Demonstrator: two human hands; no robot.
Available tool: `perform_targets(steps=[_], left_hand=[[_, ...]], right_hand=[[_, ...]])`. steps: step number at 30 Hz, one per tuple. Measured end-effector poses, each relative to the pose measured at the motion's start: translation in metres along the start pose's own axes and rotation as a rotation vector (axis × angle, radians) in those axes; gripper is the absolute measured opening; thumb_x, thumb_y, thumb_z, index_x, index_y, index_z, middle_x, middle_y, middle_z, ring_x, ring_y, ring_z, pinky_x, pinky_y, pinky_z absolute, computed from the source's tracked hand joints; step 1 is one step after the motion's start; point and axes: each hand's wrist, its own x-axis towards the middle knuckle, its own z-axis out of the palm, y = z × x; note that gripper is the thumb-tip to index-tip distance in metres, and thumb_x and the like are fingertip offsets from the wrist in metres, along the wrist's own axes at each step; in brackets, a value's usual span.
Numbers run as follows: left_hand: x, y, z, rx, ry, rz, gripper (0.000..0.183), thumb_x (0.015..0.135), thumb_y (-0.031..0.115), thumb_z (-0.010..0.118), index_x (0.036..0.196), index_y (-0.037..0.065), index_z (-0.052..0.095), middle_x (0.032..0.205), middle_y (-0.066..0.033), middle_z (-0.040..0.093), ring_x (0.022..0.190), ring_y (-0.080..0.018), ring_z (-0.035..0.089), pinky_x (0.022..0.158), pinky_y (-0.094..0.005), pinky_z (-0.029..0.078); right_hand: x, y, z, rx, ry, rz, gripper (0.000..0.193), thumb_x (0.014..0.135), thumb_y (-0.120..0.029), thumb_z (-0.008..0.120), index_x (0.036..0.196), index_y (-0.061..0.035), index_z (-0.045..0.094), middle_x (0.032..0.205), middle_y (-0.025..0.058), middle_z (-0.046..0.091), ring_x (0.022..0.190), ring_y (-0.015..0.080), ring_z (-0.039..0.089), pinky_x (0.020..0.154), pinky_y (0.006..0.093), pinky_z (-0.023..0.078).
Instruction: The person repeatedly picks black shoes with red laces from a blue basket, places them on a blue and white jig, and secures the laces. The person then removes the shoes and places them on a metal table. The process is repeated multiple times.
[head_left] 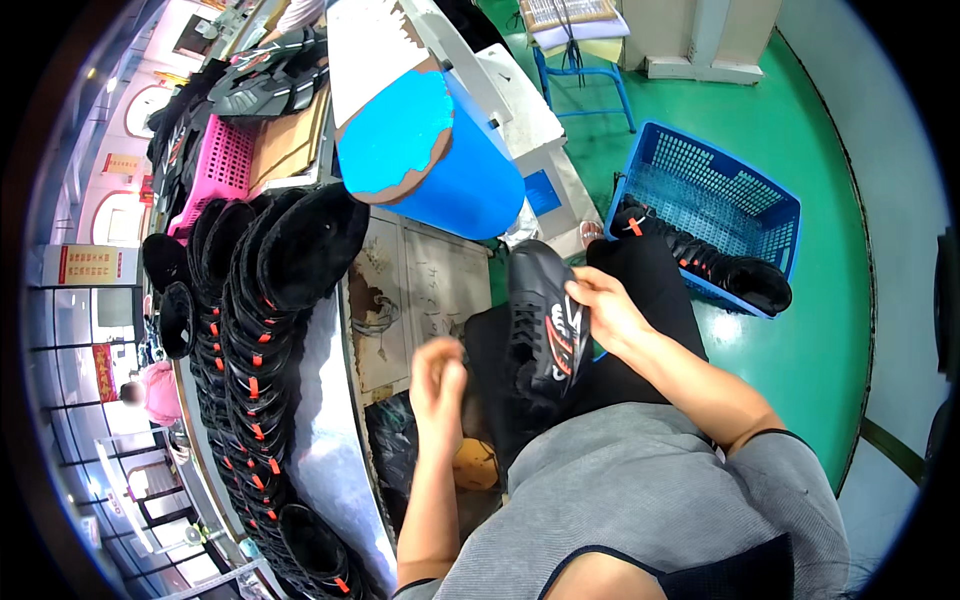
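A black shoe upper (545,325) with red and white markings on its side rests over my lap, toe pointing away from me. My right hand (605,305) grips its edge near the toe, thumb on top. To the left of the upper, my left hand (438,380) is raised above the side of my lap, apart from the shoe. Its fingers are curled in and a little blurred; whatever they hold, if anything, is hidden. Long nested rows of black shoe uppers (255,350) with red tabs line the bench at my left.
A machine with a blue cylindrical part (470,175) stands ahead. The blue basket (720,160) on the green floor at right holds a row of black uppers (700,255). A pink crate (215,165) sits far left, and a blue stool (585,85) stands at the back.
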Motion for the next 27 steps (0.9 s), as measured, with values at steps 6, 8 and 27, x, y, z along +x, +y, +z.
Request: perform_targets(steps=[6, 8, 27], left_hand=[[-0.059, -0.016, 0.055, 0.759, 0.005, 0.197, 0.076, 0.065, 0.041, 0.081, 0.122, 0.002, 0.050, 0.108, -0.0185, 0.056, 0.109, -0.0326, 0.047, 0.095, -0.0446, 0.033], [-0.050, -0.032, 0.061, 0.679, 0.048, 0.106, 0.071, 0.065, 0.040, 0.082, 0.118, 0.002, 0.054, 0.110, -0.0210, 0.053, 0.108, -0.0335, 0.046, 0.094, -0.0440, 0.033], [0.143, -0.020, 0.022, -0.332, -0.065, -0.305, 0.021, 0.084, 0.004, 0.062, 0.104, 0.001, 0.061, 0.119, -0.0041, 0.048, 0.107, -0.0165, 0.049, 0.092, -0.0315, 0.040]], right_hand=[[-0.013, 0.001, -0.009, 0.360, 0.142, 0.009, 0.017, 0.094, -0.002, 0.050, 0.110, 0.0024, 0.052, 0.097, 0.0092, 0.060, 0.086, 0.0188, 0.062, 0.082, 0.0331, 0.053], [-0.015, 0.001, -0.015, 0.395, 0.127, 0.003, 0.019, 0.095, -0.004, 0.050, 0.113, 0.0020, 0.051, 0.100, 0.0095, 0.059, 0.090, 0.0200, 0.061, 0.084, 0.0349, 0.052], [0.088, -0.077, 0.050, -1.384, -0.388, -0.509, 0.010, 0.079, -0.011, 0.062, 0.082, -0.0015, 0.066, 0.077, 0.0147, 0.066, 0.078, 0.0299, 0.063, 0.074, 0.0377, 0.047]])
